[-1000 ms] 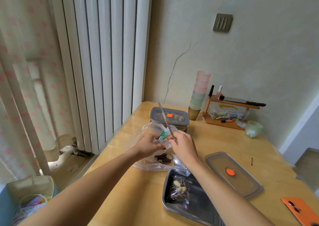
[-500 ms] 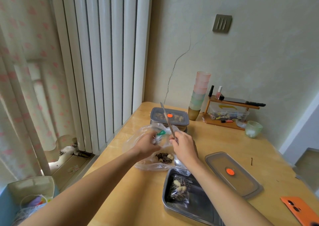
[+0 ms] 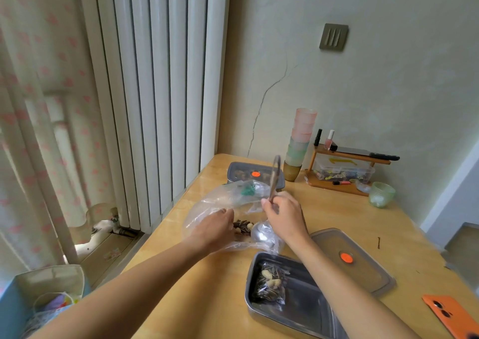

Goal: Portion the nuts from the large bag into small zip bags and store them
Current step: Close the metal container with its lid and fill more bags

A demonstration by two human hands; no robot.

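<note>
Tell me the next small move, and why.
Probably slide the metal spoon under the mixed nuts and seeds and lift a scoop: the right hand grips its handle, its bowl sits beside the pile inside the large clear plastic bag, and the left hand rests on that bag.

The table [image 3: 337, 217] is gleaming as smooth, varnished wood. The large bag [image 3: 207, 206] is crinkling as thin clear plastic; the small zip bag [image 3: 269, 285] is shining likewise. The tray [image 3: 305, 310] is showing brushed metal, the spoon [image 3: 259, 231] polished metal, the lid [image 3: 363, 268] cloudy plastic. The wall [image 3: 363, 92] is looking matt and cracked.
</note>
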